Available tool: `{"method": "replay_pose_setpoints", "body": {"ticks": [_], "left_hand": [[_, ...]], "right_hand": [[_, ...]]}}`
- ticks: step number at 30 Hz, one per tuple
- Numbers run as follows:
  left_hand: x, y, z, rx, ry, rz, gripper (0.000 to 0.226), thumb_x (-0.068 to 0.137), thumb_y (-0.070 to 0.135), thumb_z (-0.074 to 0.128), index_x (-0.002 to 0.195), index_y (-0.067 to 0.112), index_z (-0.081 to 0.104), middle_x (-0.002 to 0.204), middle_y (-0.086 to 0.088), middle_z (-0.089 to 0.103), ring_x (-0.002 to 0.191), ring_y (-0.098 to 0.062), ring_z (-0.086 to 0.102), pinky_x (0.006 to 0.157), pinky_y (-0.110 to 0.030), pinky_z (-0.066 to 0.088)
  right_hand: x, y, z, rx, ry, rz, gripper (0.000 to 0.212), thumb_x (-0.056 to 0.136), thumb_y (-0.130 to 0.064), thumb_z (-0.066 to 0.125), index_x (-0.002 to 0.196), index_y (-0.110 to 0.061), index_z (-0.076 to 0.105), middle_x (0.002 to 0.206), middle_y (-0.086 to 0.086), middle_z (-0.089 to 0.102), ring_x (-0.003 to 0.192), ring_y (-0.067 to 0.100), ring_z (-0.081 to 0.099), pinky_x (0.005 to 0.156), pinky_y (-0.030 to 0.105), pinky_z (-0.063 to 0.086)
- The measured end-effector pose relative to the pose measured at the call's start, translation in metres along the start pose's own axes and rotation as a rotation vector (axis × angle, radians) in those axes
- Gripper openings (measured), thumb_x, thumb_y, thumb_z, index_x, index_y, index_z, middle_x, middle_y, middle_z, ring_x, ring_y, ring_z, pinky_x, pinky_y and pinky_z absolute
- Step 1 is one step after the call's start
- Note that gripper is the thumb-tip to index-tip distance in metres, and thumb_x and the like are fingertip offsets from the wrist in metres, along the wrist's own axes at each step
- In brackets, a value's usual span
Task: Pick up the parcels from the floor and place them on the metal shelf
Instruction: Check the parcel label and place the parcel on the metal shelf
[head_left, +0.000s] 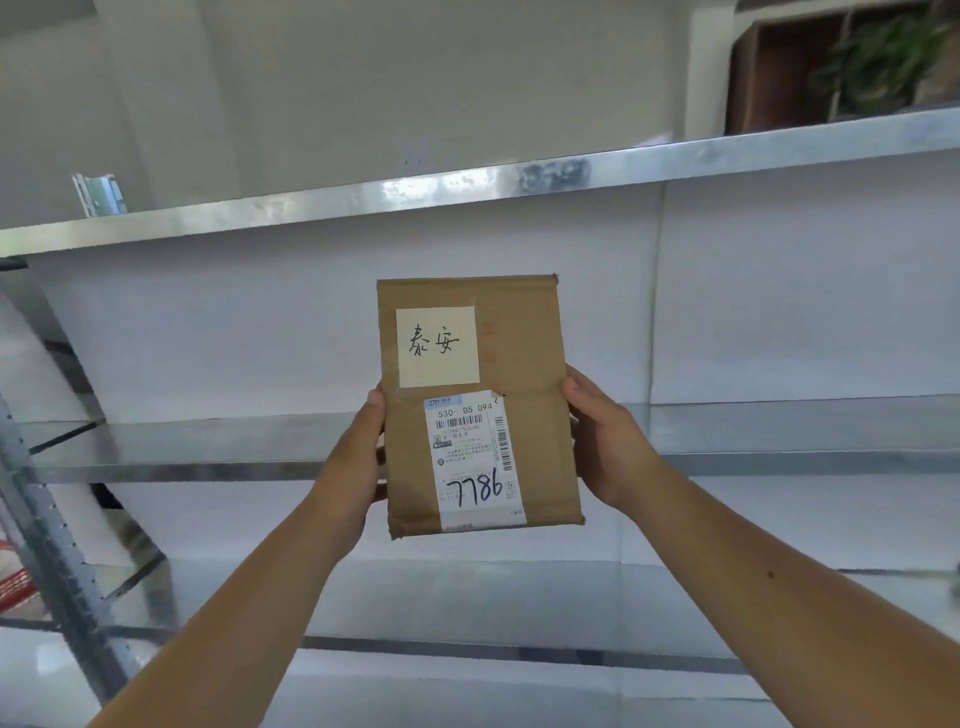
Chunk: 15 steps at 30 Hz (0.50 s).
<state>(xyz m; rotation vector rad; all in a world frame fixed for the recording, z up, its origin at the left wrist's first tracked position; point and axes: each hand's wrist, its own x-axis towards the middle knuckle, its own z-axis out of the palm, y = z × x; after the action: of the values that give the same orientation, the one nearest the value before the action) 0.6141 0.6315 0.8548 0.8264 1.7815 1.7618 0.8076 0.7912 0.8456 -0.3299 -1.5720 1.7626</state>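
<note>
A flat brown cardboard parcel (524, 364) is held upright in front of me, its face toward the camera. It carries a pale yellow note with handwriting and a white shipping label marked 7786. My left hand (358, 457) grips its left edge and my right hand (605, 441) grips its right edge. Behind the parcel runs the metal shelf (182, 452), with its middle board at the level of my hands.
The upper shelf board (467, 187) crosses the view above the parcel. A lower board (519, 597) lies beneath my arms. A perforated upright post (47, 540) stands at the left, with a red item (13, 577) beside it. A white wall backs the shelf.
</note>
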Motion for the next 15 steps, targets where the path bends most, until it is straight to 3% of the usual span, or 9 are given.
{"method": "replay_pose_setpoints", "body": {"ticks": [2,5,9,11,13,15], "left_hand": [[0.0,0.004,0.019,-0.01,-0.055,-0.005,0.058,0.102,0.072,0.03,0.126,0.041,0.072,0.118,0.004,0.079,0.111,-0.021,0.072,0.089,-0.04,0.056],[0.002,0.007,0.042,-0.03,-0.127,0.014,0.056,0.102,0.071,0.032,0.128,0.04,0.07,0.123,0.004,0.076,0.117,-0.021,0.069,0.086,-0.038,0.055],[0.006,0.009,0.069,-0.011,-0.278,0.054,0.056,0.1,0.076,0.03,0.132,0.049,0.067,0.13,0.014,0.072,0.123,-0.016,0.065,0.096,-0.043,0.055],[0.007,0.009,0.085,-0.011,-0.349,0.054,0.057,0.099,0.078,0.029,0.132,0.052,0.067,0.133,0.016,0.071,0.125,-0.016,0.064,0.103,-0.047,0.053],[0.006,0.007,0.102,-0.02,-0.41,0.046,0.057,0.099,0.077,0.029,0.131,0.05,0.068,0.131,0.015,0.072,0.123,-0.015,0.065,0.099,-0.043,0.053],[0.002,0.005,0.121,-0.015,-0.476,0.042,0.057,0.1,0.076,0.028,0.131,0.049,0.068,0.128,0.015,0.073,0.119,-0.015,0.066,0.09,-0.039,0.053]], "right_hand": [[-0.005,-0.005,-0.017,0.018,0.052,-0.02,0.048,0.091,-0.054,0.058,0.138,-0.046,0.064,0.143,-0.008,0.066,0.137,0.027,0.055,0.088,0.046,0.061],[-0.018,-0.017,-0.038,-0.008,0.139,-0.044,0.049,0.091,-0.053,0.059,0.139,-0.044,0.063,0.147,-0.005,0.064,0.142,0.031,0.052,0.109,0.064,0.045],[-0.048,-0.029,-0.061,-0.079,0.238,-0.081,0.046,0.095,-0.052,0.056,0.14,-0.044,0.062,0.149,-0.002,0.061,0.143,0.035,0.049,0.112,0.067,0.038],[-0.066,-0.036,-0.068,-0.099,0.313,-0.087,0.043,0.096,-0.051,0.056,0.137,-0.045,0.064,0.147,-0.003,0.063,0.142,0.036,0.051,0.107,0.058,0.047],[-0.085,-0.041,-0.075,-0.105,0.382,-0.088,0.043,0.095,-0.051,0.057,0.136,-0.046,0.065,0.144,-0.006,0.065,0.139,0.035,0.054,0.097,0.049,0.053],[-0.104,-0.045,-0.083,-0.129,0.44,-0.093,0.045,0.095,-0.053,0.058,0.139,-0.045,0.063,0.145,-0.007,0.065,0.139,0.035,0.054,0.097,0.048,0.054]]}}
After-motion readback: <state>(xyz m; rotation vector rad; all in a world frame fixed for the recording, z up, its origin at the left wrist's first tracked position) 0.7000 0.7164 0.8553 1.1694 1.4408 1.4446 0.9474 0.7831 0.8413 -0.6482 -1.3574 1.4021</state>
